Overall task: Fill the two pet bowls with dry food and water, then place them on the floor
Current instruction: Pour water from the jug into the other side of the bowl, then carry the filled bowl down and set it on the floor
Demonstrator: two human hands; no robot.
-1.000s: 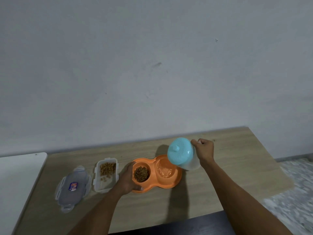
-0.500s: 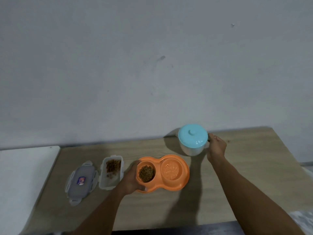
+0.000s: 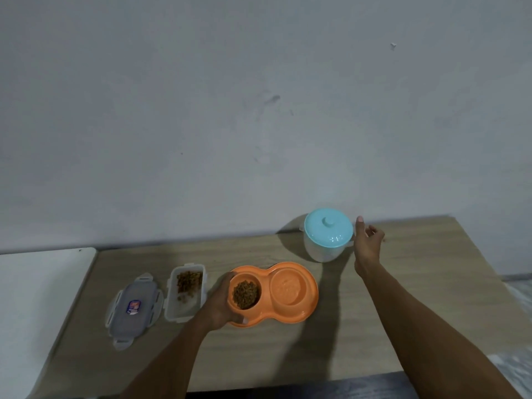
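An orange double pet bowl point(image 3: 308, 309) sits on the wooden table point(image 3: 403, 326). Its left cup holds brown dry food point(image 3: 245, 294); its right cup point(image 3: 288, 287) holds water. My left hand point(image 3: 220, 306) grips the bowl's left end. A white water jug with a light blue lid point(image 3: 327, 229) stands upright at the back of the table. My right hand point(image 3: 367, 243) is just to the right of the jug, fingers apart, holding nothing.
A clear food container point(image 3: 186, 292) with some kibble lies left of the bowl, its grey lid point(image 3: 133, 308) beside it. A white surface point(image 3: 37, 292) adjoins the table's left edge. The wall rises directly behind the table.
My right hand set the jug upright at the back of the table, away from the bowl, and has let go of it. My left hand kept its hold on the bowl.
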